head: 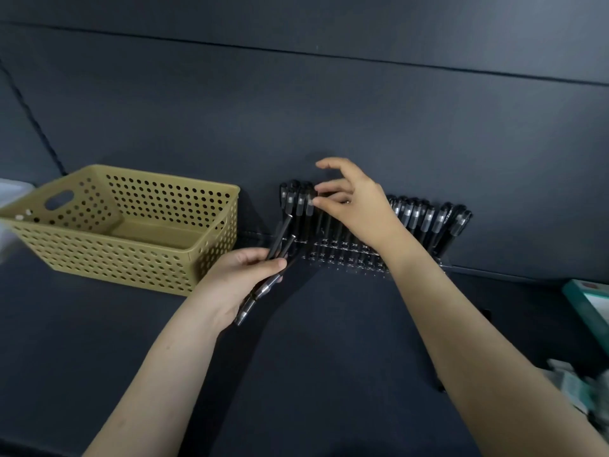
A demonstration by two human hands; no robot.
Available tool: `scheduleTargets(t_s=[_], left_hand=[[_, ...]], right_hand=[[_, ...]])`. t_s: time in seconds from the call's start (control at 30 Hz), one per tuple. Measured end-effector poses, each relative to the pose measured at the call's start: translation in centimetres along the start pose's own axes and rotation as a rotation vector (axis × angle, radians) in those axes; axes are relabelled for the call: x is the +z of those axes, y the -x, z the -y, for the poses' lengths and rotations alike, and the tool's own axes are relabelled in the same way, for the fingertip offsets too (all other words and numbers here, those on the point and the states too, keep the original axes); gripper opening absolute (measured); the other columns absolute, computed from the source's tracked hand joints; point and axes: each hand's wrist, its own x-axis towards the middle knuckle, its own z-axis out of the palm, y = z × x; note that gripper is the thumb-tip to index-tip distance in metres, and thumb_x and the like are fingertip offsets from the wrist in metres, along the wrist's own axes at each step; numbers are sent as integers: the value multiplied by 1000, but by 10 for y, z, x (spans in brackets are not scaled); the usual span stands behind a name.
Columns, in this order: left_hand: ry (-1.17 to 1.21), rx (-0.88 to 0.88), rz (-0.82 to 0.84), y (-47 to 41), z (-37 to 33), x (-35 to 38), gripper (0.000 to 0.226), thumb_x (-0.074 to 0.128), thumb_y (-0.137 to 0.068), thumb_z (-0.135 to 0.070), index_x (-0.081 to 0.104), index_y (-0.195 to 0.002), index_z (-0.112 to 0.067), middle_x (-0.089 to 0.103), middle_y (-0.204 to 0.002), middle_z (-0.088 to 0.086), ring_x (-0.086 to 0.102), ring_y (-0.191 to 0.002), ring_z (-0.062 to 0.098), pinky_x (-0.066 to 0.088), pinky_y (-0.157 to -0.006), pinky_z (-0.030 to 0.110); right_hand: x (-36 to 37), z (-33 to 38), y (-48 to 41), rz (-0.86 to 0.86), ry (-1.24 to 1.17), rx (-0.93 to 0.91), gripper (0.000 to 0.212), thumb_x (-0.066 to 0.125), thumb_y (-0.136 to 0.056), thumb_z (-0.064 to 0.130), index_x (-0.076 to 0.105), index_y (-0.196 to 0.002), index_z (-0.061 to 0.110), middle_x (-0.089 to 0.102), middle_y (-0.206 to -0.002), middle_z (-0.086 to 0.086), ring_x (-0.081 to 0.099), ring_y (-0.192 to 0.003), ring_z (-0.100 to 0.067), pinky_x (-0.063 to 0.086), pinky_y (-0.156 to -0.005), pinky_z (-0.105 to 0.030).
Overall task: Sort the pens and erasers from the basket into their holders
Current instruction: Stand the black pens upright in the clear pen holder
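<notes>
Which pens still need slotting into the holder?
The bundle gripped in the left hand, slanted by the left end of the holder; the other pens stand upright in it.

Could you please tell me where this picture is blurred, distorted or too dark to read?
Head view, lower right: the pale green packets are blurred. Head view, top: the dark wall's seam bows, wide-angle distortion. Head view, centre: dim light merges the black plastic pens with the dark table.
</notes>
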Motion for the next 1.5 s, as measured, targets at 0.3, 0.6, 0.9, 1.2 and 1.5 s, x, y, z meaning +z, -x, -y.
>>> scheduleTargets(t_s=[0.3, 0.6, 0.9, 1.2, 1.5], left_hand=[[173, 79, 55, 5, -1, 7, 10, 65, -85, -7, 71, -93, -9, 68, -71, -1, 65, -67, 7, 48, -53, 16], [175, 93, 123, 9, 2, 26, 17, 68, -83, -11, 71, -100, -8, 69, -78, 0, 66, -72, 9, 50, -59, 18], [191, 27, 43, 7, 7, 27, 15, 61, -92, -20, 71, -102, -15, 75, -90, 4, 67, -68, 13, 49, -53, 21], [222, 42, -21, 1, 7, 28, 18, 55, -97, -27, 68, -104, -18, 75, -87, 0, 62, -59, 9, 46, -52, 21], [38, 185, -95, -22, 1, 31, 14, 52, -99, -24, 63, -103, -16, 74, -84, -5, 57, -60, 7, 45, -52, 21]], right_hand=[[-2, -4, 40, 2, -272, 129, 14, 63, -93, 16, 67, -105, 19, 68, -97, -3, 67, -82, -11, 56, -72, -25], [7, -4, 63, -7, -589, 281, 27, 66, -90, 6, 56, -114, 11, 69, -90, -6, 69, -79, -16, 58, -76, -29], [3, -16, 71, -241, -770, 341, 40, 57, -93, -1, 49, -124, 23, 62, -85, -2, 66, -73, -13, 56, -74, -28], [-12, -28, 78, -346, -958, 426, 30, 61, -91, 1, 45, -69, 16, 69, -76, -4, 66, -74, -14, 54, -69, -21], [-12, -29, 79, -223, -1169, 376, 12, 54, -93, 1, 58, -91, 13, 66, -89, -4, 63, -75, -11, 53, -70, -19]])
